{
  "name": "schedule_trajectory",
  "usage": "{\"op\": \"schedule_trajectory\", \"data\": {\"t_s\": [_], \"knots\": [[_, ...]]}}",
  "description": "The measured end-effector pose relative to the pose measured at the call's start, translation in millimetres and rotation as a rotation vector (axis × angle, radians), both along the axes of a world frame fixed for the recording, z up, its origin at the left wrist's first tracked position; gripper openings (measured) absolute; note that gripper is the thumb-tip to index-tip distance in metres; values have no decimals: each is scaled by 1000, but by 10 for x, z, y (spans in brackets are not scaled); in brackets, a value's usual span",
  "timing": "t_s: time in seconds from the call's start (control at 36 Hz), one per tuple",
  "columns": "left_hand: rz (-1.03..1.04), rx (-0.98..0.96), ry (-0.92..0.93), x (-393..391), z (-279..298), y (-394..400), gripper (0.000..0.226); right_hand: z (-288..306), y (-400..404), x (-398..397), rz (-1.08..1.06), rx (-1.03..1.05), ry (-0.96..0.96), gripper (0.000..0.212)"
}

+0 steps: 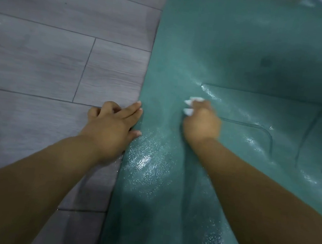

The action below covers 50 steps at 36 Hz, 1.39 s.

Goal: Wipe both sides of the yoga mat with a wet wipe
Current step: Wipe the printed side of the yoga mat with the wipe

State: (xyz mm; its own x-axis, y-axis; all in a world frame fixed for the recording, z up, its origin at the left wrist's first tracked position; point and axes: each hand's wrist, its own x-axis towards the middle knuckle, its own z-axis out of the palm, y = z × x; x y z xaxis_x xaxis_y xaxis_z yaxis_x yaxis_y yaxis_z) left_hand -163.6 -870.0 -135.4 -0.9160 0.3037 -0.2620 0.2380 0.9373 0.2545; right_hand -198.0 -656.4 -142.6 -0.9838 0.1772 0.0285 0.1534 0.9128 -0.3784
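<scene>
On the floor [43,58] lies the mat [244,51], spread flat for wiping. Left hand [113,124], fingers straight, pins its edge so it won't slide; right hand [201,122] curls round the wipe [195,99], scrubbing.

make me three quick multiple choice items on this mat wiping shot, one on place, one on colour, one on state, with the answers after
1. Where does the left hand rest?
A. at the mat's left edge, partly on the floor
B. in the mat's middle
C. in the air

2. What colour is the yoga mat?
A. purple
B. teal green
C. black

3. What does the right hand hold?
A. nothing
B. a spray bottle
C. a white wet wipe

Answers: 1 A, its fingers touch the mat's edge over the grey floor. 2 B, the whole surface is teal. 3 C, white wipe shows between the curled fingers pressed on the mat.
</scene>
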Motion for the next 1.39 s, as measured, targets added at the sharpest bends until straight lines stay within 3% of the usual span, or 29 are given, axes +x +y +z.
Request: {"op": "schedule_trajectory", "data": {"t_s": [0.11, 0.22, 0.28, 0.36, 0.42, 0.47, 0.61, 0.67, 0.75, 0.83, 0.92, 0.97, 1.06, 1.14, 1.28, 1.39], "knots": [[-1, 40, 50, 25, -26, -43, 50, 25, -671, 26, 491, 28, -48, 37], [0, 58, 90, 28, -48, -110, 50, 75, -409, -53, 658, 105, -102, 39], [10, 74, 92, 16, -37, -92, 50, 104, -45, -101, 500, 144, -147, 37], [67, 99, 34, -11, 1, 8, 45, 168, 593, -88, -27, 157, -142, 30], [69, 72, 35, -21, 27, 104, 46, 164, 912, 52, -234, 141, -137, 24], [48, 49, 39, -10, 48, 230, 49, 95, 1024, 284, -234, 154, -88, 20], [-83, 20, 29, 111, 33, 643, 59, -1, 1250, 708, 300, 266, 59, 34], [-77, 17, 30, 134, 14, 765, 62, 123, 1506, 688, 332, 414, 10, 41], [-34, 11, 36, 151, -11, 877, 63, 238, 2006, 642, -72, 523, -185, 38], [-12, 34, 57, 151, -34, 905, 64, 214, 2108, 617, -387, 395, -164, 36], [-3, 56, 82, 141, -54, 904, 65, 68, 1861, 478, -539, 92, -76, 32], [6, 71, 85, 136, -61, 903, 65, 7, 1590, 422, -447, 37, -56, 29], [-1, 74, 88, 140, -48, 887, 66, 20, 1111, 496, -37, 32, -82, 30], [-5, 31, 61, 142, -22, 809, 66, 63, 782, 741, 200, 31, -149, 37], [147, -51, -21, 226, 55, 585, 75, 132, 814, 1324, 230, -9, -117, 40], [332, 92, -86, 328, 193, 535, 76, 224, 955, 1759, 57, 57, -159, 41]]}}
